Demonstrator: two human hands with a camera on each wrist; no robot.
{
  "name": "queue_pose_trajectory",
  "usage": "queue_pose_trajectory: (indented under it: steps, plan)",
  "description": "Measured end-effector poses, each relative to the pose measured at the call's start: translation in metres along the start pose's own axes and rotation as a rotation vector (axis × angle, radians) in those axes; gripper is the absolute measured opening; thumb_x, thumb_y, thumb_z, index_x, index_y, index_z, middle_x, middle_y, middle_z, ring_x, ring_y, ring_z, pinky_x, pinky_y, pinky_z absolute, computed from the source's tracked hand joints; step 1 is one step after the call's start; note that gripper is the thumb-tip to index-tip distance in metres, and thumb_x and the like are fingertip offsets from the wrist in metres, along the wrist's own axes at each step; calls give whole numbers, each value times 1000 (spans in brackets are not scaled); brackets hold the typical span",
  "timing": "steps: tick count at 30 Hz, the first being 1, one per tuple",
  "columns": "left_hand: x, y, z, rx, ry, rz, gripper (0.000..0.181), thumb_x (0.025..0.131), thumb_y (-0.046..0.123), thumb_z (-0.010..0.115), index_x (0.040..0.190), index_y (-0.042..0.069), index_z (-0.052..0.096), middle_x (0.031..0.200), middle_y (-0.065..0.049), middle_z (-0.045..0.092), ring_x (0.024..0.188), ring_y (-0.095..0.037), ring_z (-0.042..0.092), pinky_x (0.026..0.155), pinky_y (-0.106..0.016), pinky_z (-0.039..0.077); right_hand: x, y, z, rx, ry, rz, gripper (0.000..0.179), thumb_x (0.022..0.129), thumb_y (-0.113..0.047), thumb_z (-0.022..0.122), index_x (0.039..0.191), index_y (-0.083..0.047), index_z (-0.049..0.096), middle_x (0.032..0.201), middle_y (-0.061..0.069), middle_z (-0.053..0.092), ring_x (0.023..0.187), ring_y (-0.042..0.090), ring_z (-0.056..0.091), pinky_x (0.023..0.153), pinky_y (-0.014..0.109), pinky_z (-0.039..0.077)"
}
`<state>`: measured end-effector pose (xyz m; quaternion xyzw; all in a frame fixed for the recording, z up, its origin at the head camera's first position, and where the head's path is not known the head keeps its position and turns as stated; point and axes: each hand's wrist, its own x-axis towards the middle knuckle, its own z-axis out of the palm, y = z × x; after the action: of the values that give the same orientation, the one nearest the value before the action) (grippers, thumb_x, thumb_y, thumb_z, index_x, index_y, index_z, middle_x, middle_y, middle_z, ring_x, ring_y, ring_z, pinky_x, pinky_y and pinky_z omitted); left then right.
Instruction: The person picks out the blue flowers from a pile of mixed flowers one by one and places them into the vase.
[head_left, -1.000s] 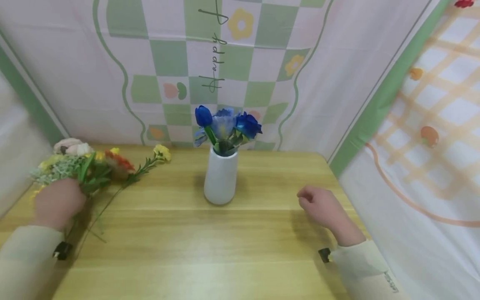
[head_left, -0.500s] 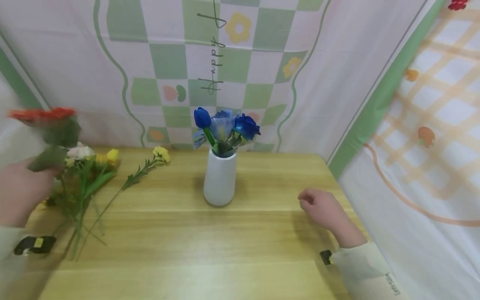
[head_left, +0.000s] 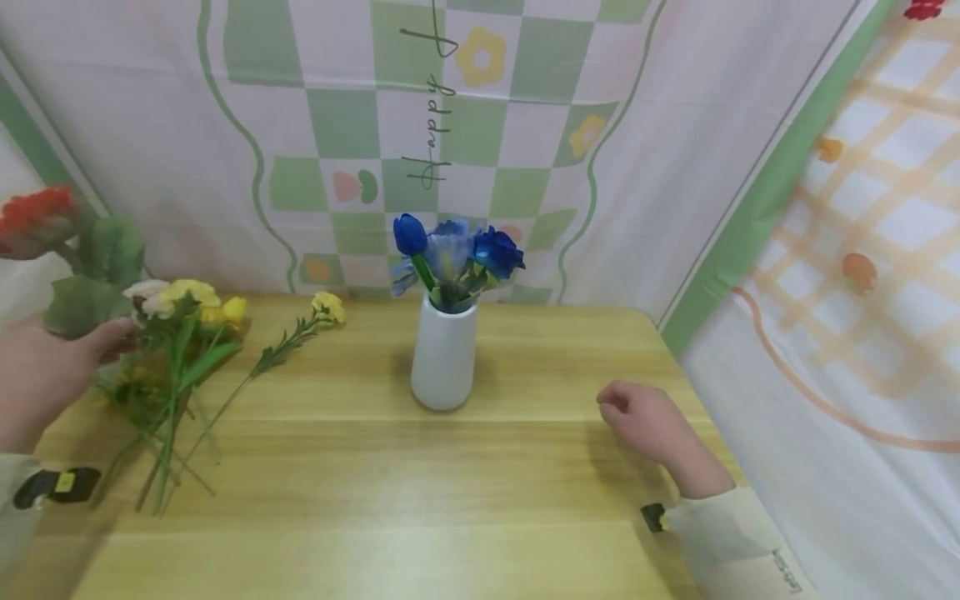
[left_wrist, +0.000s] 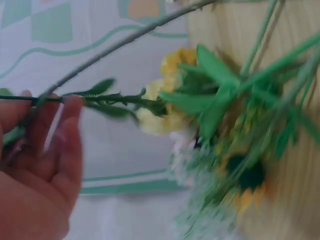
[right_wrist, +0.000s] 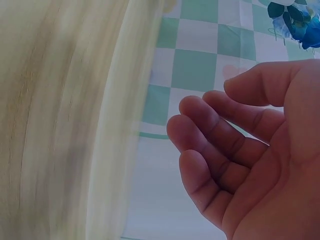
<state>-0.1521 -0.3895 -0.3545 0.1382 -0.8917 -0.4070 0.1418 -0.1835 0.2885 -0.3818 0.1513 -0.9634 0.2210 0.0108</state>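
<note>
At the left in the head view, my left hand [head_left: 52,367] holds an artificial red flower [head_left: 37,221] with broad green leaves. In the left wrist view, the left hand [left_wrist: 45,150] also pinches a thin green stem [left_wrist: 125,99] between thumb and fingers, with a pale yellow bloom [left_wrist: 157,120] at its end. The red flower's thicker stem [left_wrist: 120,42] crosses the same fingers. My right hand [head_left: 637,417] is at the table's right side, fingers loosely curled and holding nothing; the right wrist view shows the right hand's [right_wrist: 240,145] bare palm.
A white vase [head_left: 444,358] with several blue flowers [head_left: 450,250] stands upright at the table's back middle. Several loose flower stems [head_left: 168,425] lie on the wooden table [head_left: 420,508] at the left. A single yellow flower [head_left: 327,308] lies apart from them. Patterned cloth [head_left: 345,117] hangs behind.
My left hand picked the red flower out of the pile and lifted it left. It then took a yellow flower's stem as well. The right hand stayed put.
</note>
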Motion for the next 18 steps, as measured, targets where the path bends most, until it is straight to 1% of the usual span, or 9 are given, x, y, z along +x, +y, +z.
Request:
queue_pose_trajectory:
  steps: [2, 4, 6, 7, 9, 11, 14, 16, 18]
  plan:
    - [0, -3, 2, -114, -81, -23, 44, 101, 43, 54, 113, 1, 62, 75, 20, 66, 66, 3, 61, 82, -52, 55, 0, 0, 0, 1, -4, 1, 18, 95, -11, 61, 108, -1, 69, 97, 10, 70, 88, 29, 66, 77, 51, 55]
    - [1, -7, 3, -238, -175, -27, 31, 102, 33, 58, 112, 3, 58, 78, 14, 69, 69, -3, 67, 75, -39, 59, 0, 0, 0, -2, -1, -1, 18, 95, -10, 61, 107, -1, 69, 97, 10, 70, 88, 29, 66, 77, 51, 54]
    - [2, -10, 4, -253, -274, -25, 27, 104, 28, 55, 113, 3, 55, 85, 7, 71, 75, -10, 69, 69, -32, 59, 0, 0, 0, -5, 1, -4, 18, 95, -10, 60, 107, -1, 70, 97, 9, 71, 88, 29, 66, 77, 51, 54]
    - [2, -11, 4, -229, -316, -34, 31, 104, 30, 54, 113, 0, 56, 87, 3, 72, 78, -13, 70, 71, -33, 59, 0, 0, 0, -6, 2, -5, 17, 95, -10, 61, 107, -1, 70, 96, 9, 71, 88, 29, 66, 78, 52, 54]
    - [0, -13, 5, -79, -371, -24, 45, 105, 40, 48, 110, -3, 62, 90, -2, 73, 83, -19, 70, 81, -48, 55, 0, 0, 0, -8, 3, -8, 17, 95, -10, 61, 107, -1, 70, 96, 9, 71, 88, 29, 66, 77, 52, 54]
    - [-2, -15, 8, 37, -396, -9, 57, 106, 45, 42, 106, -5, 68, 92, -8, 73, 88, -23, 67, 89, -63, 45, 0, 0, 1, -7, 0, -11, 17, 95, -10, 61, 106, -1, 70, 95, 9, 71, 87, 28, 66, 77, 51, 54]
    - [-4, -18, 17, 7, -404, 34, 53, 109, 34, 36, 117, -12, 61, 99, -12, 72, 91, -24, 66, 90, -61, 46, 0, 0, 1, -6, -3, -14, 16, 95, -10, 62, 106, -1, 70, 95, 8, 71, 87, 28, 66, 77, 51, 54]
    - [-4, -21, 25, -93, -401, 66, 46, 110, 21, 33, 133, -18, 42, 100, -10, 71, 88, -18, 65, 85, -45, 55, 0, 0, 2, -4, -4, -14, 16, 95, -10, 62, 106, -1, 70, 95, 8, 71, 87, 28, 66, 77, 51, 54]
    - [-4, -22, 31, -159, -383, 93, 43, 109, 12, 31, 137, -20, 28, 98, -6, 69, 82, -14, 66, 70, -31, 58, 0, 0, 2, -2, -4, -12, 16, 95, -10, 62, 106, -2, 70, 95, 7, 71, 87, 27, 66, 77, 51, 54]
